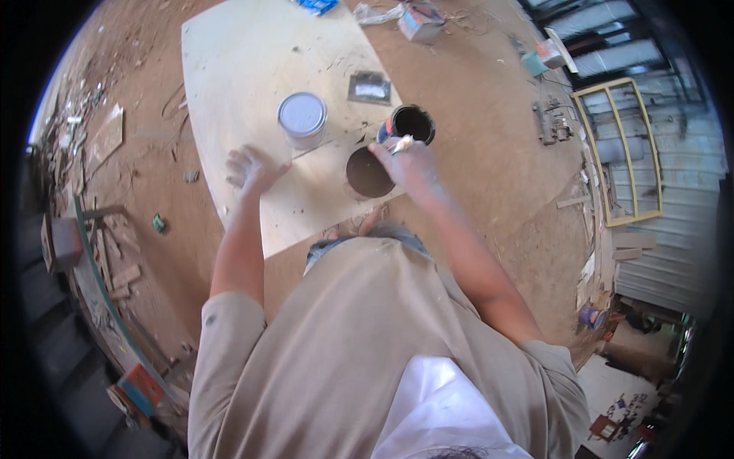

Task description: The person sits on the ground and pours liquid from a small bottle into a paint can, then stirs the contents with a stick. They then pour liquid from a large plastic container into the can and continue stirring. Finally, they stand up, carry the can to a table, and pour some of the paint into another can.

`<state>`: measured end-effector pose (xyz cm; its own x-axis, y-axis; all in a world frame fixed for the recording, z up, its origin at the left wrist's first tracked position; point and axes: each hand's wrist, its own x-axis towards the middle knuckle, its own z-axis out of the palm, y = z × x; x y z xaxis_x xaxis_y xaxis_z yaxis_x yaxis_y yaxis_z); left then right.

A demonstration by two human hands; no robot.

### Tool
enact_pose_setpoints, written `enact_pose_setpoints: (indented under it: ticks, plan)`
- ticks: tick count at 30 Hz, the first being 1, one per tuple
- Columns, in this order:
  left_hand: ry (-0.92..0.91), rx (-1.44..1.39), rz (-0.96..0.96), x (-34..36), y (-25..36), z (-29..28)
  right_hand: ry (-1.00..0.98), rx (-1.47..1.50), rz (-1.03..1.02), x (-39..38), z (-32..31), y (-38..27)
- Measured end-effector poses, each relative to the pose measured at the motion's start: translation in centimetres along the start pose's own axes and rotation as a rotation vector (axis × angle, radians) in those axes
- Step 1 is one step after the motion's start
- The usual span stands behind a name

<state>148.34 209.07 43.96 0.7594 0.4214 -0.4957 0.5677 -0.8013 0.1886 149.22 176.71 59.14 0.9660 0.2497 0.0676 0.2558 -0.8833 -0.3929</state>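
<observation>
Over a pale wooden sheet [237, 84], my left hand [256, 168] is held out with its fingers spread and nothing in it. A lidded tin [303, 116] with a pale grey top stands just beyond that hand. Closed around a small whitish thing, perhaps a wad of cloth or a handle end, my right hand [414, 167] is above the edge of a round container [368, 173] that looks brown inside. What the fingers grip is mostly hidden. Behind the right hand stands an uncovered can [413, 122], dark inside. A flat dark rectangle with a pale patch [370, 88] lies beyond the cans.
Brown bare ground surrounds the sheet. A blue packet [316, 6] is at its far edge, and a small box [420, 21] lies beyond. To the right, a yellow frame [618, 153] leans against corrugated metal [684, 168]. Wood scraps [115, 260] litter the left side.
</observation>
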Motion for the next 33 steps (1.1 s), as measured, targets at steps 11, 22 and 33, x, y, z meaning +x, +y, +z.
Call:
enact_pose_setpoints:
  ticks: [11,22,33]
  plan:
    - [-0.041,0.135,0.043,2.8,-0.9,2.0,-0.121,-0.090,0.082,0.0,2.1,1.0]
    - [-0.036,0.121,-0.047,1.6,-0.3,0.4,-0.139,0.178,0.119,-1.8,-0.6,-0.8]
    - [-0.052,0.052,-0.071,1.1,0.3,-0.3,-0.141,0.158,0.045,-1.3,1.0,-1.3]
